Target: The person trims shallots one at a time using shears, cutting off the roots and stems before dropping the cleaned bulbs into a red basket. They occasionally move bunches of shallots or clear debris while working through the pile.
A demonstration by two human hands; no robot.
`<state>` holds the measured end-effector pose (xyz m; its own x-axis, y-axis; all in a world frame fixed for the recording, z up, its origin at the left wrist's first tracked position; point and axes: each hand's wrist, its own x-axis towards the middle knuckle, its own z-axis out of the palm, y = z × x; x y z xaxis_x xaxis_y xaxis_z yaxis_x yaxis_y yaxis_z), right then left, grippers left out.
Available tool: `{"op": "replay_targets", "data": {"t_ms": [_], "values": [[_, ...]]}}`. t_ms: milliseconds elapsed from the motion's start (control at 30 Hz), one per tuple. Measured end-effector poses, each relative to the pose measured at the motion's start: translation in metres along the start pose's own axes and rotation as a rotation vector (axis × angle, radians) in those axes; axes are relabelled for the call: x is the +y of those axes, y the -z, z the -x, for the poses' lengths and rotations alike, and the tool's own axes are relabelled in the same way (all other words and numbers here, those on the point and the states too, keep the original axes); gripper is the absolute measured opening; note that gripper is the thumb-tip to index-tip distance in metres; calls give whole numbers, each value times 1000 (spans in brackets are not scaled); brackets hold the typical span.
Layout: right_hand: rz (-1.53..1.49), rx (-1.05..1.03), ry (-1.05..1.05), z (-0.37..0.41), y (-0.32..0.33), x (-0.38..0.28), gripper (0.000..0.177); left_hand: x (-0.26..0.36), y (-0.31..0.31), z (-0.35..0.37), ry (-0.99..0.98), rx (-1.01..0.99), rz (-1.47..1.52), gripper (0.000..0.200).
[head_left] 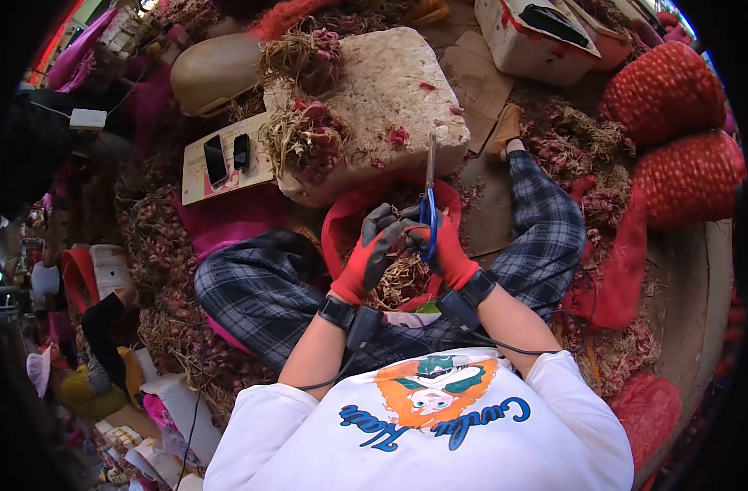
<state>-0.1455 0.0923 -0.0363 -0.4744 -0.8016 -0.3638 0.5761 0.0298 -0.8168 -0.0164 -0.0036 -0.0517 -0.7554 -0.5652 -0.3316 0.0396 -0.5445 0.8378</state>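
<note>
Both hands wear red gloves with dark grey fingers and meet above a red basket [333, 245] between the legs. Dry stalks [402, 282] lie inside it. Blue-handled scissors [430, 196] are held in my right hand [442, 243], blades pointing away from me. My left hand [375, 245] has its fingers bent close to the right fingertips; whatever it may hold is too small to tell. Beyond the basket stands a worn foam block [398, 82], with bunches of shallots [312, 135] and dry stems on its left side.
Left of the block, two phones [216, 160] lie on a board [195, 176]. Shallot heaps [165, 262] flank both legs. Red net sacks [664, 90] are stacked at the right, and a foam box [533, 45] stands at the back. A person's arm [104, 327] shows at far left.
</note>
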Motion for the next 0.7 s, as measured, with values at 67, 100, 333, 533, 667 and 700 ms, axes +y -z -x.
{"op": "replay_targets", "data": {"t_ms": [67,100,333,533,667,700], "values": [[-51,-10,-20,0,2,4,26,-2,6,0,33,-104,-155,35],[-141,-16,-65,2,1,0,26,-4,5,1,89,-102,-96,34],[129,-50,-265,9,9,-20,30,20,-5,0,130,97,439,30],[1009,-85,130,53,9,-32,36,29,-2,-4,-167,133,605,21],[980,-117,85,63,6,-38,35,34,-10,-1,-182,199,515,18],[982,-112,93,62,6,-37,35,36,-14,1,-182,232,469,18]]}}
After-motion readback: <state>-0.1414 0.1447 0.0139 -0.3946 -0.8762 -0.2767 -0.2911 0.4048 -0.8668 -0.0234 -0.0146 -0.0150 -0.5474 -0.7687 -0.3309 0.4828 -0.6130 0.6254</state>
